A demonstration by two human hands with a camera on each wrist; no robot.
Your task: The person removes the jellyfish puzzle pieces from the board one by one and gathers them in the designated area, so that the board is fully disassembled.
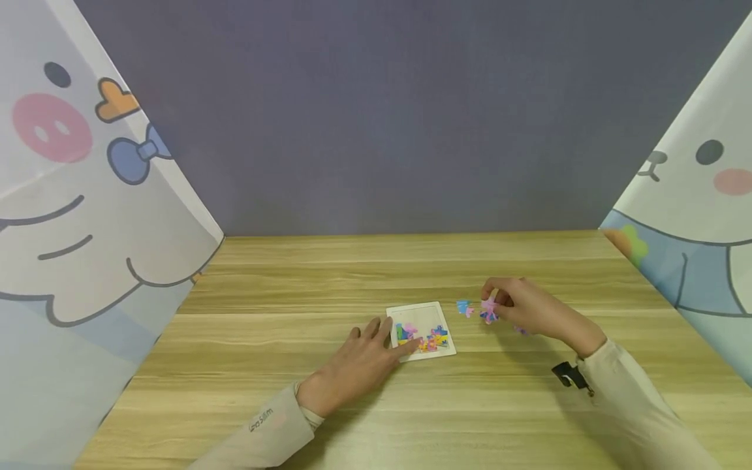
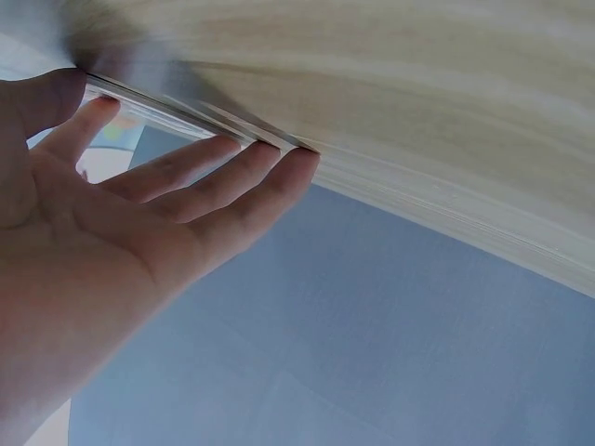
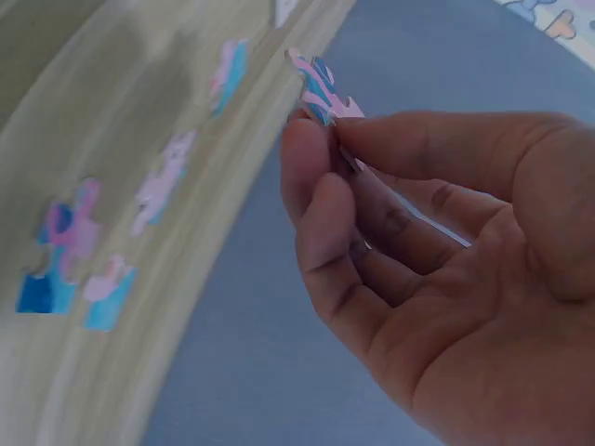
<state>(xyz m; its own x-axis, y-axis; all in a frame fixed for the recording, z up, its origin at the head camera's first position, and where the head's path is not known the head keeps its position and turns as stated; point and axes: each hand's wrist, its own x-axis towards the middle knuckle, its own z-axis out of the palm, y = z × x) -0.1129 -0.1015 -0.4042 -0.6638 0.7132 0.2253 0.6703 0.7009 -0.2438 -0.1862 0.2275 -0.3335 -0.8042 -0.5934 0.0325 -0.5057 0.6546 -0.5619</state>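
A square white puzzle tray [image 1: 424,317] lies on the table, with several joined colourful jigsaw pieces [image 1: 436,340] along its lower part. My left hand [image 1: 360,363] rests at the tray's left edge, fingers spread, its thumb reaching over the pieces. In the left wrist view the fingertips of the left hand [image 2: 177,200] touch the tray's edge. To the right of the tray, my right hand [image 1: 533,309] pinches a pink and blue jigsaw piece [image 3: 316,85] between thumb and fingers, above the table. A loose blue and pink piece [image 1: 464,307] lies between tray and right hand.
More loose pieces lie on the table by the right hand, among them a pink one [image 3: 164,181] and a pink and blue one [image 3: 110,292]. Behind the wooden table [image 1: 294,274] stands a grey panel [image 1: 376,130], with cartoon-printed panels at both sides.
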